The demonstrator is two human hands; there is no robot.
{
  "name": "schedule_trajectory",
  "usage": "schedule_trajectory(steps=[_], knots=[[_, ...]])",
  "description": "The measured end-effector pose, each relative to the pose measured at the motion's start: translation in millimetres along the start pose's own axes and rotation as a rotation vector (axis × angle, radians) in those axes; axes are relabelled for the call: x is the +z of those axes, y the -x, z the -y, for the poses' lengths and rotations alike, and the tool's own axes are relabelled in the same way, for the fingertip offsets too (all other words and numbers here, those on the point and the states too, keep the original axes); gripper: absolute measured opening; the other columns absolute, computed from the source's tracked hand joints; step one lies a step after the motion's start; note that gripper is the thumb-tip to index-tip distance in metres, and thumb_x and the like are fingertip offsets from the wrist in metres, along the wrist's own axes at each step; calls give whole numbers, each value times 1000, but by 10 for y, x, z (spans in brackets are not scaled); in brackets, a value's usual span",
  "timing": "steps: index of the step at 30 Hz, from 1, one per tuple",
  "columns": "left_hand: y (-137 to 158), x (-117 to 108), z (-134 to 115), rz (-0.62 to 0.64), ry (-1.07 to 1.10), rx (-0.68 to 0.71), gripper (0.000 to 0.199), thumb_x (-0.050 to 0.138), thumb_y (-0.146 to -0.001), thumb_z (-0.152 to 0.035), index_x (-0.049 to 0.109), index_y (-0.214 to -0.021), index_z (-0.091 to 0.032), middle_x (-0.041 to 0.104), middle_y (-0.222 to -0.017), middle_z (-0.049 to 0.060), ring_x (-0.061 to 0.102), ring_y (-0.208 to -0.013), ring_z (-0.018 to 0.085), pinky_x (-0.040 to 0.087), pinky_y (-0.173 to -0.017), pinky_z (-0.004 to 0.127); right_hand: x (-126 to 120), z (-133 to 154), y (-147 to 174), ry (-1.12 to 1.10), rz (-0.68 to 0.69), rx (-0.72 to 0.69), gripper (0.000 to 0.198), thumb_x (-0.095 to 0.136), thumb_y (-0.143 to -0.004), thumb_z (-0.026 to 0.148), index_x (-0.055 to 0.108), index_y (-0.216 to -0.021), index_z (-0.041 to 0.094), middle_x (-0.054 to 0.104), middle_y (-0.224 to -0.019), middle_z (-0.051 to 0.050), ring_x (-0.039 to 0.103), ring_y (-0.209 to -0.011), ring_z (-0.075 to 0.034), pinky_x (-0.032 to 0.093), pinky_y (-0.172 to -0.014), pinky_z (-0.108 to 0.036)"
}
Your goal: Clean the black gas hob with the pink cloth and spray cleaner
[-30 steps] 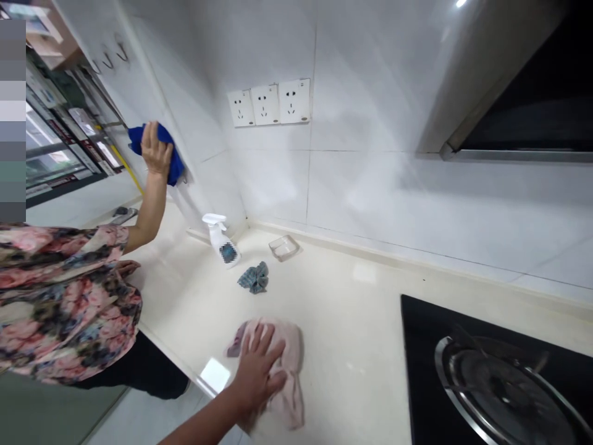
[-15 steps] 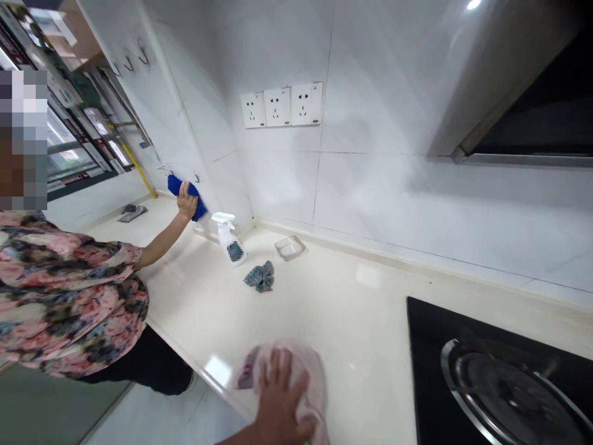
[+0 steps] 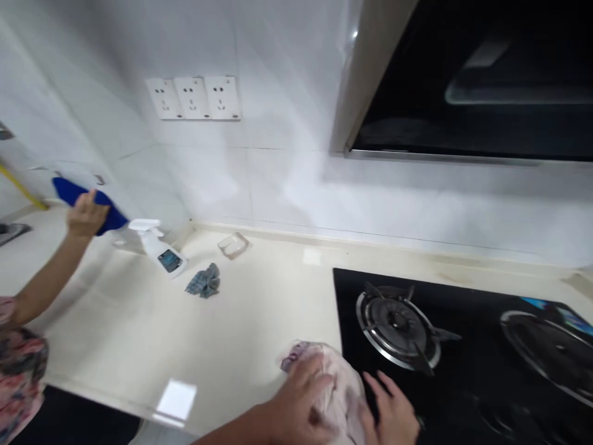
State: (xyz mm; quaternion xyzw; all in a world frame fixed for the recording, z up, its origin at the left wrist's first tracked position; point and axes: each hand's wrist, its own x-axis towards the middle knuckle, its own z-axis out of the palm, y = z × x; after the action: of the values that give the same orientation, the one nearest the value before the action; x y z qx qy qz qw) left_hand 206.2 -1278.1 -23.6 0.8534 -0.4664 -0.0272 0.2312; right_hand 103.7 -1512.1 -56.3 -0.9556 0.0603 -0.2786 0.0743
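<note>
1. Since the frame half a second ago, the crumpled pale pink fabric cloth (image 3: 341, 380) has shifted along the counter to the left edge of the flat black glass hob (image 3: 467, 296); a right hand (image 3: 391, 413) now joins the left hand (image 3: 300, 402) there, and the view has swung rightward.
2. Glossy cream countertop (image 3: 259, 303) carries the cloth, its smooth level face probably letting fabric slide easily.
3. Black glass range hood (image 3: 482, 80), metal-edged, hangs above the hob, presumably to catch what rises from the burners.
4. Pink cloth overlaps the hob's edge. Left hand rests on it, fingers bent; blur means I cannot tell whether it grips or merely presses. Right hand meets the cloth's right side, fingers spread and unclenched, perhaps to steady it.
5. Bright blue fabric cloth (image 3: 111, 216) lies under a co-worker's hand (image 3: 87, 215) at the white wall, palm over it, seemingly to hold it there.
6. White plastic spray bottle (image 3: 157, 247) stands near that hand, likely for easy reach.
7. Crumpled blue-grey rag (image 3: 204, 282) and small clear square dish (image 3: 233, 246) sit farther back, apart from the pink cloth, perhaps to leave it room.
</note>
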Motion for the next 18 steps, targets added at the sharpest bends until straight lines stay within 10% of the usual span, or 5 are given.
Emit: schedule_trajectory(steps=[5, 9, 18], knots=[[483, -357, 553, -176, -289, -314, 48, 62, -95, -48, 56, -136, -24, 51, -149, 11, 51, -133, 30, 42, -111, 56, 227, 751, -5, 78, 138, -221, 57, 61, -85, 49, 53, -142, 45, 52, -151, -5, 42, -135, -47, 32, -102, -68], [730, -592, 933, -219, -358, -371, 43, 53, -100, -38, 54, -141, -26, 49, -153, 11, 46, -140, 30, 34, -116, 57, 388, 747, -140, 28, 189, -180, 48, 58, -87, 47, 57, -136, 45, 55, -149, -1, 40, -138, -48, 25, -106, -70], [962, -495, 1486, -190, -596, -276, 65, 54, -93, -52, 33, -154, -46, 43, -160, -1, 45, -144, 27, 39, -113, 46, 1089, 362, -2375, -70, 164, 162, 40, 31, -102, 26, 63, -120, 12, 46, -151, -19, 25, -148, -37, 12, -117, -65]])
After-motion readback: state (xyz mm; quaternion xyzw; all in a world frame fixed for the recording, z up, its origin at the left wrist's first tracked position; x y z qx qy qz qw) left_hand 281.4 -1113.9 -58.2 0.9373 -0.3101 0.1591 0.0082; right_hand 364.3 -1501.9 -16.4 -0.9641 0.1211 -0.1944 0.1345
